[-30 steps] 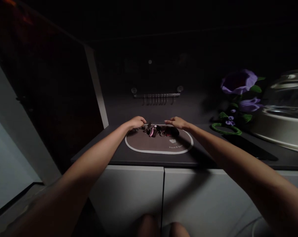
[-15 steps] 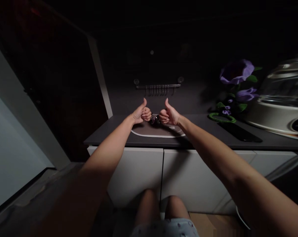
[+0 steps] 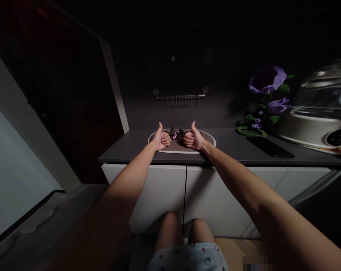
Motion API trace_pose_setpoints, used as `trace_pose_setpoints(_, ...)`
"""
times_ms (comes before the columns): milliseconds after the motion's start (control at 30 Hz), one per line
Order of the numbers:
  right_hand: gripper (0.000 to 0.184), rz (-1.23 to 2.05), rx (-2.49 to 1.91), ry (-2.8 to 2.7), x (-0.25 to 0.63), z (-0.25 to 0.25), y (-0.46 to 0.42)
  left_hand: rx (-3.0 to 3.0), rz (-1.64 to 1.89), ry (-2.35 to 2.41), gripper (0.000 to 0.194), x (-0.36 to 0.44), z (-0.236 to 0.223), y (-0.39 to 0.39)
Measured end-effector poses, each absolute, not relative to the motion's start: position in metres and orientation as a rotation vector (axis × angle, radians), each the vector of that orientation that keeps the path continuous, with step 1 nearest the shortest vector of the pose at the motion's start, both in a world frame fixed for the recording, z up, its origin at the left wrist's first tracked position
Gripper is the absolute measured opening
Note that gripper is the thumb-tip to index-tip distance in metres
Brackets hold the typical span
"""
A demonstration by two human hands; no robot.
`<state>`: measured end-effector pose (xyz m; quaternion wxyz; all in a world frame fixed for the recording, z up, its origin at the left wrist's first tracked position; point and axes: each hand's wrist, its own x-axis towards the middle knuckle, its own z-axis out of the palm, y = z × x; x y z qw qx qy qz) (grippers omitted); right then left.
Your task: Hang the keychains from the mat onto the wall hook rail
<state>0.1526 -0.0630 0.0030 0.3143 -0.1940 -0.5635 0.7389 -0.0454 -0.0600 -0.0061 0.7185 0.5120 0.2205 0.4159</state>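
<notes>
Two fists, thumbs up: our left hand (image 3: 161,138) and right hand (image 3: 193,138) are curled closed, holding nothing. Between and just behind them a bunch of keys (image 3: 176,133) lies on the oval mat (image 3: 210,140), strung left to right, equally near both. Dim light blurs individual keys.

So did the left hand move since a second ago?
Yes. The left hand lifted off the keys into a thumbs-up fist at the mat's left end.
</notes>
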Motion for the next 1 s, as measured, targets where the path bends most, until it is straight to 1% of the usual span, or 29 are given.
trace_pose_setpoints(167,0.066,1.880,-0.620,-1.532,0.145,0.010,-0.059,1.239,0.864,0.638,0.066,-0.046,0.003,-0.053)
trace_pose_setpoints(267,0.065,1.705,-0.666,-1.544,0.134,0.022,-0.052,1.320,1.005,0.759,0.063,-0.044,0.015,-0.044)
trace_pose_setpoints(333,0.055,1.508,-0.684,-1.524,0.124,0.030,-0.044,1.393,1.208,0.884,0.054,-0.042,0.024,-0.035)
trace_pose_setpoints(400,0.033,1.275,-0.715,-1.473,0.112,0.035,-0.033,1.508,1.395,1.033,0.039,-0.042,0.031,-0.025)
trace_pose_setpoints(467,0.015,1.051,-0.778,-1.427,0.101,0.036,-0.020,1.676,1.492,1.176,0.025,-0.043,0.035,-0.014)
trace_pose_setpoints(500,0.012,0.947,-0.820,-1.421,0.097,0.035,-0.014,1.776,1.518,1.241,0.020,-0.045,0.035,-0.009)
trace_pose_setpoints(600,0.022,0.642,-0.933,-1.484,0.089,0.025,0.004,2.111,1.565,1.389,0.012,-0.052,0.029,0.002)
trace_pose_setpoints(667,0.024,0.457,-0.979,-1.568,0.088,0.016,0.011,2.303,1.557,1.456,0.013,-0.058,0.022,0.006)
trace_pose_setpoints(767,0.024,0.265,-1.023,-1.715,0.091,0.004,0.015,2.461,1.446,1.544,0.016,-0.069,0.008,0.011)
trace_pose_setpoints(900,0.022,0.116,-1.072,-1.912,0.094,-0.005,0.015,2.589,1.184,1.622,0.018,-0.085,-0.003,0.017)
trace_pose_setpoints(1000,0.020,0.062,-1.117,-2.020,0.092,-0.007,0.015,2.670,1.002,1.629,0.017,-0.095,-0.005,0.022)
